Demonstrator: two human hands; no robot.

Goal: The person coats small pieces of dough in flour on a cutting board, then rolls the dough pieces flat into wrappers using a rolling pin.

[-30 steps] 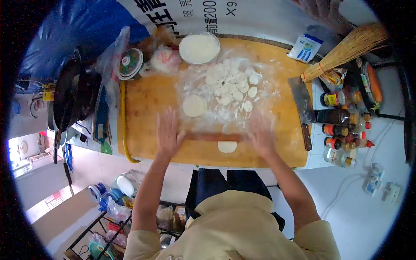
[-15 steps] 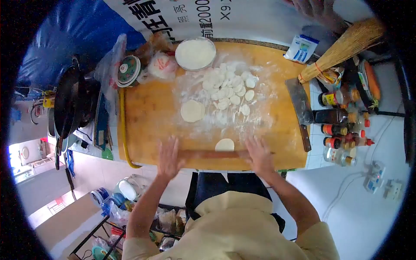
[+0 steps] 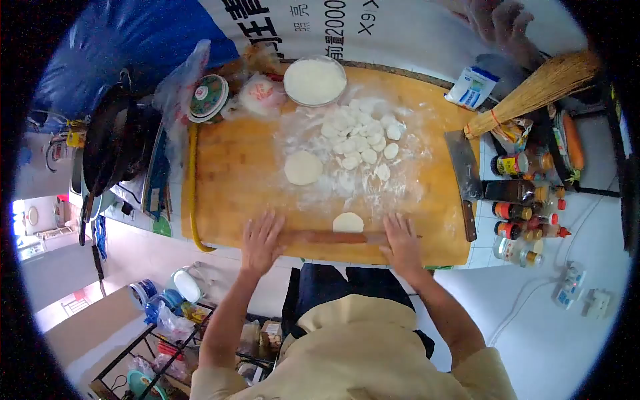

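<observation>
A brown wooden rolling pin [image 3: 327, 237] lies crosswise near the front edge of the floured board [image 3: 233, 173]. My left hand [image 3: 263, 243] rests over its left end, fingers stretched forward. Over the right end lies my right hand [image 3: 401, 245], palm down with straight fingers. Both palms press on the pin without wrapping round it. A small dough round [image 3: 348, 222] sits just beyond the pin, its near edge against it. Farther back are a flat dough wrapper [image 3: 303, 167] and a heap of small floured dough pieces [image 3: 357, 130].
A bowl of flour [image 3: 315, 81] stands at the back. On the right lie a cleaver [image 3: 463, 167], a straw brush [image 3: 533, 97] and several seasoning bottles [image 3: 510, 191]. A lidded pot [image 3: 208, 98], plastic bags [image 3: 260, 95] and a dark wok [image 3: 107, 147] are at left.
Both hands still lie flat on the rolling pin, which stays close to the near side of the dough round. The whole view has shifted slightly.
</observation>
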